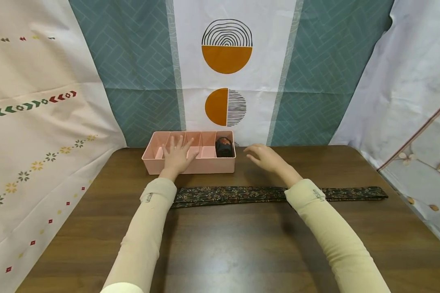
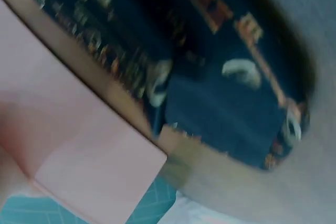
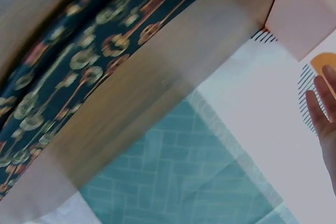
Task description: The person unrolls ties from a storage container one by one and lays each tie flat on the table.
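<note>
A pink divided box [image 1: 190, 166] stands at the back of the table. My left hand [image 1: 175, 158] is spread over its front left part, fingers apart and holding nothing; whether it touches the rim I cannot tell. In the box's right end compartment sits a dark bundle [image 1: 224, 148] with a reddish-brown patch. Right of the box, my right hand [image 1: 265, 158] hovers with loosely bent fingers and nothing in them. A long folded strip of dark patterned cloth [image 1: 249, 194] lies across the table, passing under both forearms. The right wrist view shows its key-like print closely.
The brown wooden table [image 1: 227, 244] extends toward me. Behind the box hangs a teal and white curtain [image 1: 139, 73]. Patterned white cloths [image 1: 40, 134] close off the left and right sides. Other compartments of the box show bare pink floors.
</note>
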`<act>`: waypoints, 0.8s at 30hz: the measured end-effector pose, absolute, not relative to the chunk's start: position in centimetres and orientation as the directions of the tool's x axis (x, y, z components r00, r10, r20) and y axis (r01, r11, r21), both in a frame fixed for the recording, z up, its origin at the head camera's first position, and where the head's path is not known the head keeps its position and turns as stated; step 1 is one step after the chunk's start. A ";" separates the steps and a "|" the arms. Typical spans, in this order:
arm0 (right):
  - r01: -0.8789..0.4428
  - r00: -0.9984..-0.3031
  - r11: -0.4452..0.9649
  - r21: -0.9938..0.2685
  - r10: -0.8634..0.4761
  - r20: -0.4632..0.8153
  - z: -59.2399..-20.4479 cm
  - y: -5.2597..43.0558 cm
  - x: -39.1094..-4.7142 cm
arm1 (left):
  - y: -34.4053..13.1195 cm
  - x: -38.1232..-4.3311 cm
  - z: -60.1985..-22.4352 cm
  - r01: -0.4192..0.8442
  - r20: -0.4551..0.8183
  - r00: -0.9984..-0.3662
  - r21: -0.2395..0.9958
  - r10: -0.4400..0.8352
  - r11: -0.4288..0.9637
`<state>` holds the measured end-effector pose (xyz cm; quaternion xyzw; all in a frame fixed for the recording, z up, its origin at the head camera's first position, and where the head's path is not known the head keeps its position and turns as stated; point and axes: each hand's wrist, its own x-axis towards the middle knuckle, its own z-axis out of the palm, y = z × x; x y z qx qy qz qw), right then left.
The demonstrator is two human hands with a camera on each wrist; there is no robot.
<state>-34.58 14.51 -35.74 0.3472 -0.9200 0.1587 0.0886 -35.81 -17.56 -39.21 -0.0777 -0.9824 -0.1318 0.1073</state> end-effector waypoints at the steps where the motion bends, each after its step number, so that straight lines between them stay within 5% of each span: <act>1: -0.670 -0.741 0.705 -0.234 -0.611 0.280 -35.8 14.1 -34.7 | -17.5 -35.8 -39.5 0.177 0.243 -0.963 0.232 0.119 0.957; 24: -0.690 -0.721 0.668 -0.280 -0.596 0.354 -35.9 8.2 -38.1 | -17.6 -36.0 -40.6 0.158 0.313 -0.946 0.220 0.084 0.963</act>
